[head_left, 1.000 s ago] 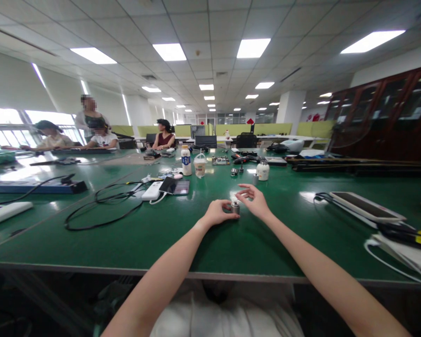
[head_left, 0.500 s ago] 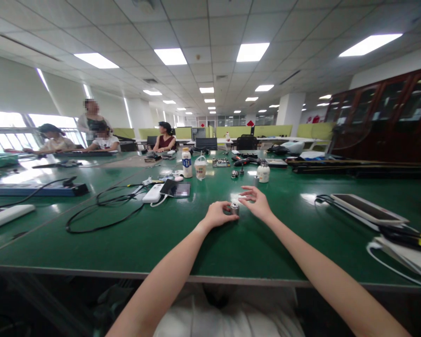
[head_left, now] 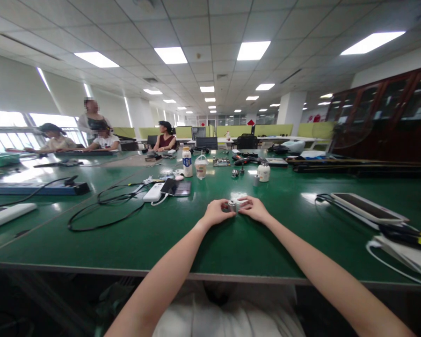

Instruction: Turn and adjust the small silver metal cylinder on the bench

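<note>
A small silver metal cylinder stands upright on the green table, with a dark spot in the middle of its top. The thumb and fingers of my left hand are curled round its left side. Close by on the right is my right hand, its fingers bent and thumb apart from them, with no object visible in its grasp. A thin gap seems to part its fingertips from the cylinder. Farther back, a second small grey cylinder stands beside a round white bottle.
Beyond my hands are a labelled bottle, a lidded plastic cup and a circuit board. A black cable loops on the left near a white power bank. A tablet-like device lies right. Several people sit or stand at far left.
My right hand has come down and inward to the cylinder's right side, its fingers curling more. The cylinder and my left hand have shifted slightly left.
</note>
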Demonstrator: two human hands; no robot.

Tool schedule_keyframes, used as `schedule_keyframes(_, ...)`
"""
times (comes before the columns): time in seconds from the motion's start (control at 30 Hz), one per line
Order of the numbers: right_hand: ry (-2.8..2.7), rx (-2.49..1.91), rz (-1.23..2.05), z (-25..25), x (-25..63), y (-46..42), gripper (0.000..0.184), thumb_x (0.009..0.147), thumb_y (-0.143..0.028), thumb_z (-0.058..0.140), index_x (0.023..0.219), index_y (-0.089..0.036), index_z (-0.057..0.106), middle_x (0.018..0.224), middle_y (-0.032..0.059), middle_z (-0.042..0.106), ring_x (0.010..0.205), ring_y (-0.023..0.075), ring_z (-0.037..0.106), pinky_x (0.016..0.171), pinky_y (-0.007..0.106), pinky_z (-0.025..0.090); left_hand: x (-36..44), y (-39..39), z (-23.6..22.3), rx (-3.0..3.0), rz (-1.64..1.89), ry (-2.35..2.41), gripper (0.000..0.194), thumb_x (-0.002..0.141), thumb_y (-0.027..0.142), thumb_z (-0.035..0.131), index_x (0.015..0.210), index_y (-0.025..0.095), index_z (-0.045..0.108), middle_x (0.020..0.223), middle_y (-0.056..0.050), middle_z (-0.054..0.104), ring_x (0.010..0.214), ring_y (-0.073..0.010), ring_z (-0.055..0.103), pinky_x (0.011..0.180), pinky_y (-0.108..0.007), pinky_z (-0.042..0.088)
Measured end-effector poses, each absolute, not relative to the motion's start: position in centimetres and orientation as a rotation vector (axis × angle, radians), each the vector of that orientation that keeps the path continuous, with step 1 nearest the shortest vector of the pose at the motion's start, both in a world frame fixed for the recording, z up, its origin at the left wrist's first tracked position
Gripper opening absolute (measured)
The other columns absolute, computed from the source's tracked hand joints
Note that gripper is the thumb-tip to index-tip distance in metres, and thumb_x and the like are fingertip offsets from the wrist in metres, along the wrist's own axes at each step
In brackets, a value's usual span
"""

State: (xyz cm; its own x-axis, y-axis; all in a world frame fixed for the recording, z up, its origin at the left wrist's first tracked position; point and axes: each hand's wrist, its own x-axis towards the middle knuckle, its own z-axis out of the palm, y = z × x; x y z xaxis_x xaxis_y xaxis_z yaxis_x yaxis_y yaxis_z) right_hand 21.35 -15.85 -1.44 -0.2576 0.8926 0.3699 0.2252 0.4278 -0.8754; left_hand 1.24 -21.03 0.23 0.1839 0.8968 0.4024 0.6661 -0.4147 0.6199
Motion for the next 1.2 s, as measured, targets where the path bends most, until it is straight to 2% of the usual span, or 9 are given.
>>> schedule_keyframes(0.07, -1.705, -0.941, 0.844, -1.0, 21.2, -16.1, 0.041, 0.059, -0.011, 0.08, 0.097, -0.016, 0.067, 0.077, 0.0037, 0.071, 0.063, 0.0167, 0.071, 0.069, 0.035, 0.062, 1.2, -21.0, 0.2, 2.161, 1.068, 1.469, 0.048, 0.064, 0.041, 0.078, 0.106, 0.018, 0.072, 0.089, -0.006, 0.076, 0.084, -0.0234, 0.07, 0.078, -0.031, 0.053)
schedule_keyframes(0.2, -1.656, -0.82, 0.771, 0.5, 20.6, -17.2, 0.041, 0.07, -0.02, 0.075, 0.108, -0.018, 0.062, 0.092, 0.0069, 0.071, 0.084, 0.0203, 0.073, 0.085, 0.04, 0.059, 1.4, -21.2, 0.2, 2.169, 1.048, 1.387, 0.05, 0.063, 0.045, 0.079, 0.105, 0.018, 0.073, 0.088, -0.005, 0.076, 0.083, -0.022, 0.071, 0.078, -0.028, 0.053)
schedule_keyframes(0.3, -1.661, -0.731, 0.753, 1.4, 19.9, -18.0, 0.04, 0.072, -0.026, 0.074, 0.109, -0.019, 0.06, 0.093, 0.0068, 0.071, 0.091, 0.0218, 0.072, 0.088, 0.04, 0.058, 1.6, -21.2, 0.2, 2.165, 1.034, 1.34, 0.051, 0.062, 0.046, 0.08, 0.105, 0.018, 0.072, 0.089, -0.005, 0.077, 0.084, -0.0214, 0.071, 0.078, -0.027, 0.053)
schedule_keyframes(0.53, -1.734, -0.636, 0.759, 1.8, 19.4, -19.1, 0.034, 0.071, -0.025, 0.075, 0.103, -0.019, 0.063, 0.092, 0.0067, 0.071, 0.088, 0.0227, 0.073, 0.086, 0.041, 0.059, 1.7, -21.3, 0.3, 2.162, 1.038, 1.326, 0.05, 0.063, 0.044, 0.08, 0.104, 0.017, 0.073, 0.087, -0.006, 0.077, 0.082, -0.0224, 0.072, 0.076, -0.027, 0.053)
schedule_keyframes(0.8, -1.774, -0.613, 0.747, 1.8, 19.4, -19.3, 0.034, 0.072, -0.025, 0.074, 0.104, -0.021, 0.064, 0.091, 0.0057, 0.072, 0.086, 0.0221, 0.072, 0.083, 0.039, 0.059, 1.6, -21.3, 0.3, 2.167, 1.032, 1.335, 0.051, 0.062, 0.046, 0.079, 0.103, 0.017, 0.073, 0.088, -0.006, 0.077, 0.082, -0.0233, 0.072, 0.076, -0.028, 0.052)
schedule_keyframes(1.03, -1.714, -0.693, 0.702, 2.0, 19.5, -19.1, 0.033, 0.076, -0.035, 0.071, 0.105, -0.02, 0.065, 0.087, 0.0048, 0.071, 0.071, 0.0178, 0.069, 0.068, 0.033, 0.057, 1.6, -21.4, 0.5, 2.168, 1.021, 1.309, 0.051, 0.063, 0.044, 0.08, 0.106, 0.018, 0.073, 0.088, -0.006, 0.077, 0.084, -0.0231, 0.072, 0.077, -0.028, 0.051)
schedule_keyframes(1.13, -1.648, -0.731, 0.687, 2.3, 19.8, -18.8, 0.03, 0.083, -0.047, 0.06, 0.091, -0.019, 0.066, 0.078, 0.0037, 0.069, 0.06, 0.0152, 0.064, 0.061, 0.03, 0.053, 1.6, -21.5, 0.5, 2.161, 1.023, 1.317, 0.051, 0.062, 0.043, 0.081, 0.105, 0.017, 0.073, 0.089, -0.006, 0.077, 0.084, -0.0231, 0.071, 0.078, -0.028, 0.051)
schedule_keyframes(1.2, -1.623, -0.75, 0.678, 2.4, 20.0, -18.6, 0.038, 0.085, -0.053, 0.053, 0.072, -0.019, 0.063, 0.068, 0.0026, 0.066, 0.056, 0.0149, 0.061, 0.06, 0.029, 0.051, 1.7, -21.5, 0.6, 2.158, 1.027, 1.322, 0.05, 0.062, 0.043, 0.081, 0.104, 0.017, 0.073, 0.089, -0.006, 0.077, 0.084, -0.0229, 0.071, 0.078, -0.028, 0.051)
